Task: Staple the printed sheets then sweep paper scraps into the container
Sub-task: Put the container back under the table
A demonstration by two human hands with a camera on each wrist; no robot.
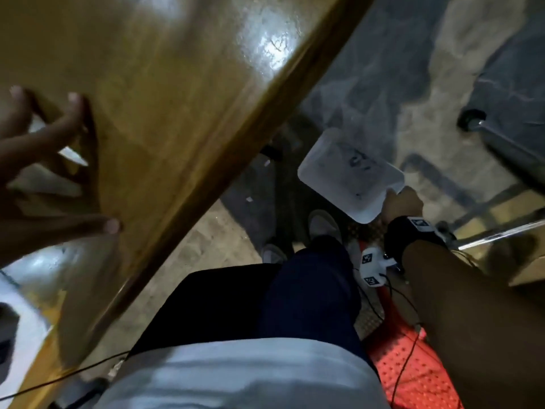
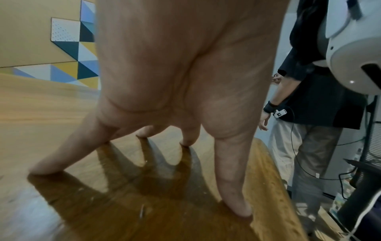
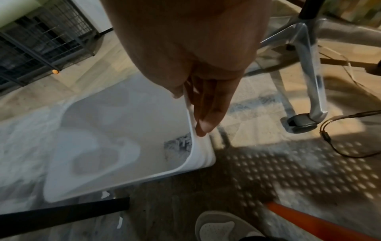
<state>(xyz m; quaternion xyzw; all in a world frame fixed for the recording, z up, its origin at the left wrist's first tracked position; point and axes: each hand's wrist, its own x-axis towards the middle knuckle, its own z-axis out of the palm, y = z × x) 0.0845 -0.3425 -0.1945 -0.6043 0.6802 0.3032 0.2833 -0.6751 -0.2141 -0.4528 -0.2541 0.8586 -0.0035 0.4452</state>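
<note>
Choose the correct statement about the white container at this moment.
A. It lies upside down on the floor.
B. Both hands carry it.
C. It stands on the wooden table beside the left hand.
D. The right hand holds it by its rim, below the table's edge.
D: the right hand grips the rim of the white container low beside the table, while the left hand presses on the tabletop.

table (image 1: 177, 84): glossy wood | container (image 3: 128, 124): smooth white plastic | chair base (image 3: 309, 65): shiny metal
</note>
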